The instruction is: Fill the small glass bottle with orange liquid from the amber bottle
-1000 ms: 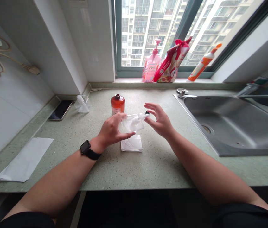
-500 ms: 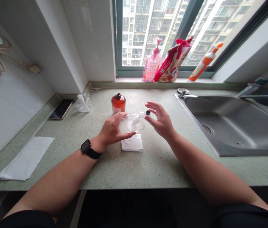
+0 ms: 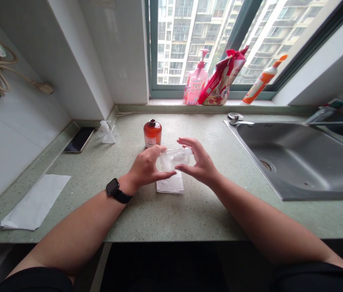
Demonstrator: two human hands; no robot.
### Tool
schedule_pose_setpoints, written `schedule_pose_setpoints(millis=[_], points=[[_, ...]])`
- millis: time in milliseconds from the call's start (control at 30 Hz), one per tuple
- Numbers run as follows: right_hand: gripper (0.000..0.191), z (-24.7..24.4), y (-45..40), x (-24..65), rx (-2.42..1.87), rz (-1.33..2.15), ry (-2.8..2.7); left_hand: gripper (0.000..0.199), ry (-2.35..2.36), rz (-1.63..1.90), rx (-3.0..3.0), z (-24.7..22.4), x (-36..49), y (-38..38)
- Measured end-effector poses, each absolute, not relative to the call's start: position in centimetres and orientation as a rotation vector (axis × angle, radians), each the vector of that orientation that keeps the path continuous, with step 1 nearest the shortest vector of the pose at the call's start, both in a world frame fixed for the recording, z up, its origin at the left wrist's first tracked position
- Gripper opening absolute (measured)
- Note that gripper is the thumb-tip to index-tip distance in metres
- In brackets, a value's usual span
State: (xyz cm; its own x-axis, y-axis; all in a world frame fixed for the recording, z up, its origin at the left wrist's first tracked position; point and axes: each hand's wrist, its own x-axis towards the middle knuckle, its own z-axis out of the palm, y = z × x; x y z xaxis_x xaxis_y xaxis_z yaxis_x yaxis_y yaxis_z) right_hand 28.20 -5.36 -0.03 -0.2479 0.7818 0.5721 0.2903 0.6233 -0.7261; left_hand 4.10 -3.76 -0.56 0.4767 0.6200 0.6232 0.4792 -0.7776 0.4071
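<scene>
A clear, see-through container [image 3: 173,159] with a narrow neck lies tilted on its side between my hands, above a folded white cloth [image 3: 170,184]. My left hand [image 3: 148,164] grips its left end between thumb and fingers. Around the neck end at the right, my right hand [image 3: 197,160] curves with thumb and fingers on either side of it, the fingers partly hiding one another. An amber bottle [image 3: 152,134] with a black neck and a pale label stands upright just behind my left hand.
At the left lie a phone [image 3: 79,140], a clear funnel-like piece [image 3: 107,132] and a white sheet [image 3: 36,202]. A steel sink [image 3: 305,158] is at the right. Pink bottle [image 3: 195,85], red bag [image 3: 221,81] and orange bottle [image 3: 259,86] stand on the sill.
My right hand has moved left and closed in around the neck end of the clear container. The small black cap seen by my right fingers is now hidden. The view has shifted slightly.
</scene>
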Motion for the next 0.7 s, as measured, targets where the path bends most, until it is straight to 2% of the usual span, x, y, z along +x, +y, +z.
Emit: schedule_pose_setpoints(millis=[167, 267, 467, 700], points=[[0.068, -0.1, -4.5, 29.2, -0.939, 0.494, -1.735, 0.067, 0.984, 1.229, 2.495, -0.5, 4.0, -3.7], [0.054, -0.3, -3.4, 30.3, -1.017, 0.448, -1.637, 0.066, 1.061, 1.252, 2.452, -0.7, 3.8, -3.5], [0.034, 0.2, -3.9, 29.8, -0.960, 0.544, -1.740, 0.064, 1.135, 1.216, 2.448, -0.8, 3.8, -3.3], [0.037, 0.6, -5.4, 28.1, -0.910, 0.574, -1.822, 0.068, 1.081, 1.163, 2.445, -0.7, 4.0, -3.6]])
